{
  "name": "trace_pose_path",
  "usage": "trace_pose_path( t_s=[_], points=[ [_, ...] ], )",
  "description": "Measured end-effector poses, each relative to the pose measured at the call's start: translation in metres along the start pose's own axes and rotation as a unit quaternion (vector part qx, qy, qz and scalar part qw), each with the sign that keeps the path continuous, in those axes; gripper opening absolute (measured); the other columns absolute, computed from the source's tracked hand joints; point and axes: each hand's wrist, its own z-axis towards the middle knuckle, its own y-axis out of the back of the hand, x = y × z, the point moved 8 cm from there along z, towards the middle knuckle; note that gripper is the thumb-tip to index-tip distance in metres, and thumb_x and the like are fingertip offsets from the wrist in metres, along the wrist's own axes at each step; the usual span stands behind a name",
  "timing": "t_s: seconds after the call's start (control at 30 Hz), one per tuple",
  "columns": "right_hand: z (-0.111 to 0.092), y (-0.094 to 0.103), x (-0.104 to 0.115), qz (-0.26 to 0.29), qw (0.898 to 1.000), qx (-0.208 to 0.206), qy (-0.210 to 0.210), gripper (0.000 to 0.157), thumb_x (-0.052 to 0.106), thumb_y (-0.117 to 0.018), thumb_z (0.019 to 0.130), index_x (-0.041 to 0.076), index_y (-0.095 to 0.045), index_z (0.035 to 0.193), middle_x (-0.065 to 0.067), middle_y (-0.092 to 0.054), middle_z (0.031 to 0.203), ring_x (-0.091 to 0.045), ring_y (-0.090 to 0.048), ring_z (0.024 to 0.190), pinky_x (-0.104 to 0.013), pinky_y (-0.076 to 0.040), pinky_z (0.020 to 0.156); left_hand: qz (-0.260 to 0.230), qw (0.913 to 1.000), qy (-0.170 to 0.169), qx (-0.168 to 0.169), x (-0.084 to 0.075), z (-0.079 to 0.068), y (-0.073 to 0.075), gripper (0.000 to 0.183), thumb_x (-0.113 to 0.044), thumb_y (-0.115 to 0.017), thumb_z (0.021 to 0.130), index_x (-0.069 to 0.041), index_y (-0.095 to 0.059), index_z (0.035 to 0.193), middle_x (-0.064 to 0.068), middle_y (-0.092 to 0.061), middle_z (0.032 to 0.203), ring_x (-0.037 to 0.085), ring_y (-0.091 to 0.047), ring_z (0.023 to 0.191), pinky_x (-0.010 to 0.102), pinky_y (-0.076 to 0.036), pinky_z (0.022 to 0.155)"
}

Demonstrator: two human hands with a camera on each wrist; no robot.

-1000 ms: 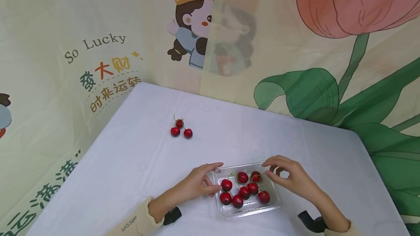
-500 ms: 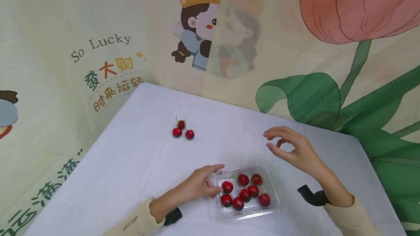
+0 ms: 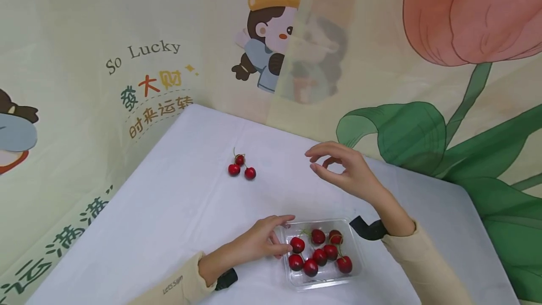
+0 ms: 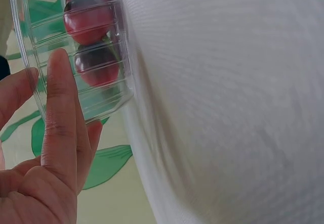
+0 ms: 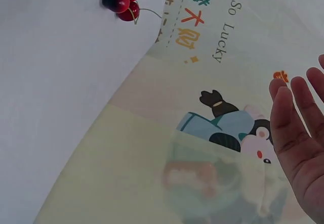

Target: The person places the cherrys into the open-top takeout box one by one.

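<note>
In the head view, a clear plastic box (image 3: 325, 287) with several red cherries (image 3: 319, 257) in it stands on the white-covered table. My left hand (image 3: 263, 241) rests against the box's left end, index finger and thumb spread at its rim. The left wrist view shows a straight finger (image 4: 59, 107) against the ribbed wall, with cherries (image 4: 96, 64) behind the plastic. My right hand (image 3: 345, 171) is raised over the table's far part, fingers bent, thumb apart from them, holding nothing. To its left lie three stemmed cherries (image 3: 250, 173), also seen in the right wrist view.
A white cloth (image 3: 169, 201) covers the table. Behind it hangs a printed fabric backdrop (image 3: 220, 22) with a cartoon figure, a large tulip and lettering. Black straps (image 3: 367, 228) with wrist cameras sit on both wrists.
My right hand has left the box's far right corner, gone up and away over it, then moved left toward the three loose cherries. The left hand stays at the box. The head view has shifted slightly.
</note>
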Motion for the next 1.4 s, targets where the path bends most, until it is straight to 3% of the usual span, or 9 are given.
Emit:
trace_pose_path(
  t_s=[0.4, 0.67, 0.83, 1.03, 1.13, 1.4],
  points=[
    [0.044, -0.034, -0.025, 0.019, 0.997, 0.064, -0.046, 0.028, 0.0, -0.071, 0.085, 0.003, -0.068, 0.113, -0.008, -0.068, 0.109, -0.019, -0.065, 0.095, -0.031, -0.054, 0.077, -0.002, 0.9999, 0.014, -0.001, 0.004, -0.001, 0.001, 0.067, -0.014, -0.074, 0.088, -0.007, -0.042, 0.146, 0.017, -0.048, 0.135, 0.007, -0.064, 0.064, 0.018, -0.05, 0.062],
    [0.064, -0.068, -0.047, 0.037, 0.99, 0.107, -0.09, 0.046, 0.006, -0.076, 0.083, 0.003, -0.061, 0.126, -0.013, -0.063, 0.118, -0.027, -0.064, 0.101, -0.04, -0.055, 0.079, 0.003, 0.9996, 0.028, 0.003, 0.002, -0.003, 0.005, 0.068, -0.015, -0.075, 0.087, -0.01, -0.043, 0.146, 0.017, -0.046, 0.137, 0.006, -0.062, 0.064, 0.018, -0.05, 0.062],
    [0.075, -0.105, -0.065, 0.047, 0.979, 0.159, -0.121, 0.059, 0.011, -0.079, 0.081, 0.006, -0.054, 0.134, -0.015, -0.058, 0.126, -0.031, -0.061, 0.105, -0.048, -0.054, 0.081, -0.002, 0.9996, 0.029, 0.004, 0.004, -0.005, 0.005, 0.067, -0.014, -0.075, 0.086, -0.009, -0.044, 0.146, 0.017, -0.046, 0.138, 0.006, -0.062, 0.063, 0.017, -0.049, 0.062],
    [0.081, -0.151, -0.086, 0.035, 0.963, 0.227, -0.143, 0.062, 0.015, -0.077, 0.083, 0.009, -0.051, 0.138, -0.013, -0.051, 0.137, -0.033, -0.056, 0.112, -0.038, -0.054, 0.081, -0.002, 0.9996, 0.028, 0.005, 0.006, -0.007, 0.005, 0.067, -0.014, -0.075, 0.087, -0.008, -0.044, 0.145, 0.016, -0.046, 0.139, 0.005, -0.062, 0.063, 0.017, -0.049, 0.062],
    [0.083, -0.167, -0.093, 0.035, 0.958, 0.245, -0.144, 0.062, 0.015, -0.077, 0.083, 0.008, -0.051, 0.139, -0.014, -0.048, 0.14, -0.036, -0.053, 0.115, -0.04, -0.053, 0.081, 0.0, 0.9996, 0.026, 0.008, 0.006, -0.008, 0.005, 0.066, -0.014, -0.075, 0.087, -0.008, -0.044, 0.145, 0.015, -0.046, 0.138, 0.004, -0.062, 0.064, 0.017, -0.049, 0.065],
    [0.083, -0.197, -0.1, -0.002, 0.942, 0.303, -0.14, 0.065, 0.015, -0.077, 0.083, 0.009, -0.05, 0.142, -0.023, -0.035, 0.149, -0.037, -0.031, 0.138, -0.058, -0.036, 0.104, 0.011, 0.9996, 0.022, 0.014, 0.005, -0.009, 0.005, 0.067, -0.016, -0.074, 0.088, -0.007, -0.042, 0.146, 0.014, -0.047, 0.138, 0.002, -0.061, 0.064, 0.016, -0.049, 0.067]
  ],
)
